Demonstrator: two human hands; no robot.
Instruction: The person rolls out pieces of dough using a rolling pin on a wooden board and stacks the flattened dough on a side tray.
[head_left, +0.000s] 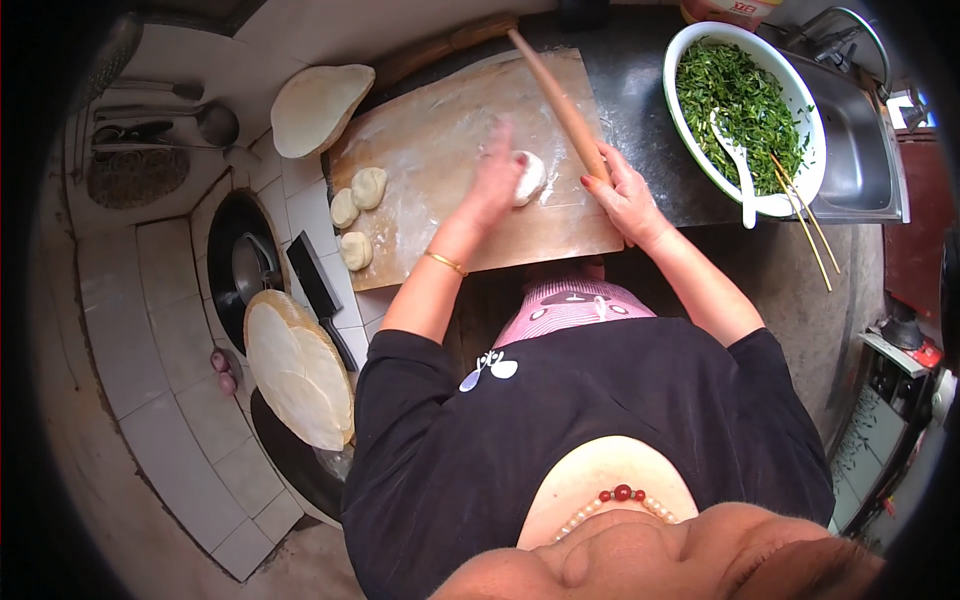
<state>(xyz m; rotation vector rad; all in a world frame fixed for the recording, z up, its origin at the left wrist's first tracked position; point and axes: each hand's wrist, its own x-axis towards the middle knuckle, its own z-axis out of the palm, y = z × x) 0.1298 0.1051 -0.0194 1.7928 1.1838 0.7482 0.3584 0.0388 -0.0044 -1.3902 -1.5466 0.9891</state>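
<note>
My left hand (495, 180) is blurred over the floured wooden board (427, 210). Its fingers point away from me, apart from the thumb, whose tip is at the edge of a flour-dusted dough ball (530, 178). At the board's right side, my right hand (624, 191) grips a wooden rolling pin (559, 97), which slants up towards the board's far edge. Three dough pieces (369, 187) lie along the board's left edge. Beyond its far left corner rests a rolled-out sheet of dough (319, 109).
Right of the board stands a white bowl (670, 97) of chopped greens with a white spoon (742, 180) and chopsticks (806, 225), beside a steel sink (859, 165). On the left are a cleaver (315, 277), a wok (225, 225) and a woven tray (343, 360) bearing flat dough sheets (289, 367).
</note>
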